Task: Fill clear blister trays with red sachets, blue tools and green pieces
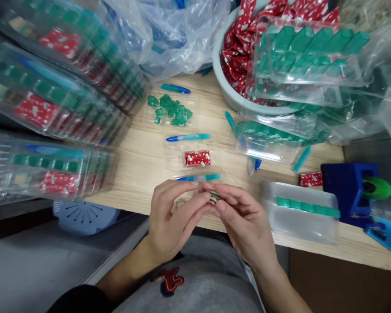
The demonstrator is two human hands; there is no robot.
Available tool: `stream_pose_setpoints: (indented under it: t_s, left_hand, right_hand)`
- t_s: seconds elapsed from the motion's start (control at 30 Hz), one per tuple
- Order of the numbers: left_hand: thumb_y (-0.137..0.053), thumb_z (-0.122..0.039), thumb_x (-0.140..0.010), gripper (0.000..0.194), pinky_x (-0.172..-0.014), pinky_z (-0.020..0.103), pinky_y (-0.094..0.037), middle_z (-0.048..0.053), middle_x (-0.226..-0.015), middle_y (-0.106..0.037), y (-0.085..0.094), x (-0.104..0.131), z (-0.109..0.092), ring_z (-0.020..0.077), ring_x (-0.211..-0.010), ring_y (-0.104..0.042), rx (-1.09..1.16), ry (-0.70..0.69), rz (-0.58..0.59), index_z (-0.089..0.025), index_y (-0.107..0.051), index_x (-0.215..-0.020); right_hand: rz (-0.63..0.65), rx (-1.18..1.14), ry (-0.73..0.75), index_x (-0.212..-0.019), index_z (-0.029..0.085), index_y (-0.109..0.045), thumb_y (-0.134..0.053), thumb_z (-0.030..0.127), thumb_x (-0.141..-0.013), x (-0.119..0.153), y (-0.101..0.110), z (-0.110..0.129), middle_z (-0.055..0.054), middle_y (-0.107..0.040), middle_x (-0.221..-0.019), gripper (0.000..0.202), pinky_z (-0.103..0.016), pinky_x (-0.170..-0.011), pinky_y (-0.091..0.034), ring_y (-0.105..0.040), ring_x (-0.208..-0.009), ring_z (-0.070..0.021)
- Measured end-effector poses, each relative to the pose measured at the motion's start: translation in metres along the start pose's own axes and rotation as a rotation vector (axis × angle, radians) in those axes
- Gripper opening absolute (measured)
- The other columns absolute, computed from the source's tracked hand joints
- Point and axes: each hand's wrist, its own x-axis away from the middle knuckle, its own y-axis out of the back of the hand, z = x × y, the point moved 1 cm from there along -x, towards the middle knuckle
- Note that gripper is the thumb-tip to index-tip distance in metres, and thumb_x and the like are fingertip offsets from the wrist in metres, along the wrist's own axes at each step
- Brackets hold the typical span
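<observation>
Near the table's front edge, my left hand point(176, 217) and my right hand point(247, 221) meet fingertip to fingertip. Both pinch a small rolled-looking green and beige piece point(213, 198), mostly covered by the fingers, its kind unclear. Just beyond the fingers lies a blue and turquoise pen-like tool point(200, 178). A red patterned packet point(197, 158) rests behind it in a clear plastic tray. Farther back are a second blue and turquoise pen-like tool point(188, 137) and a clear tray with loose green pieces point(171, 108).
Tall stacks of filled clear boxes point(48, 104) line the left. At the back right stands a grey tub point(220, 65) of red patterned packets, with clear boxes of green strips point(313, 43) piled over it. A translucent tray point(299, 226) and a blue tape dispenser point(342, 191) sit at right.
</observation>
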Motion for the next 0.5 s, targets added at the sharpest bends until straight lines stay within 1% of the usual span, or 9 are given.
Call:
stream_pose_setpoints:
  t_s: [0.1, 0.23, 0.37, 0.5]
  left_hand:
    - [-0.063, -0.011, -0.087, 0.015, -0.084, 0.031, -0.053, 0.002, -0.102, -0.06, -0.001, 0.004, 0.003, 0.0146, -0.096, -0.06, 0.067, 0.026, -0.012, -0.022, -0.06, -0.097]
    - [-0.063, -0.01, -0.087, 0.017, -0.087, 0.032, -0.052, 0.0, -0.104, -0.062, 0.0, 0.011, 0.009, 0.014, -0.099, -0.061, 0.192, 0.126, -0.004, -0.023, -0.06, -0.098]
    - [-0.062, -0.01, -0.088, 0.016, -0.084, 0.033, -0.053, -0.001, -0.1, -0.064, 0.004, 0.008, 0.009, 0.0141, -0.095, -0.062, 0.181, 0.079, 0.022, -0.024, -0.06, -0.095]
    - [-0.057, -0.012, -0.091, 0.011, -0.079, 0.031, -0.053, -0.002, -0.087, -0.066, 0.009, 0.0, 0.005, 0.0138, -0.087, -0.063, 0.168, 0.011, 0.123, -0.023, -0.058, -0.091]
  right_hand:
    - [0.004, -0.03, 0.014, -0.106, 0.034, -0.07, -0.072, 0.02, -0.083, 0.002, -0.002, 0.003, 0.003, -0.075, -0.11, 0.027, -0.03, -0.097, -0.057, -0.069, -0.108, -0.0131]
    - [0.015, 0.058, 0.026, -0.107, 0.032, -0.066, -0.063, 0.016, -0.09, 0.008, -0.006, 0.008, 0.002, -0.073, -0.116, 0.024, -0.025, -0.096, -0.056, -0.066, -0.113, -0.0115]
    - [-0.012, 0.16, 0.034, -0.11, 0.031, -0.063, -0.06, 0.015, -0.091, 0.012, -0.008, 0.013, 0.0, -0.073, -0.115, 0.024, -0.031, -0.098, -0.057, -0.067, -0.113, -0.0146]
    - [-0.015, 0.218, 0.026, -0.108, 0.03, -0.062, -0.061, 0.016, -0.09, 0.009, -0.006, 0.016, 0.0, -0.076, -0.107, 0.023, -0.033, -0.095, -0.059, -0.07, -0.108, -0.0163]
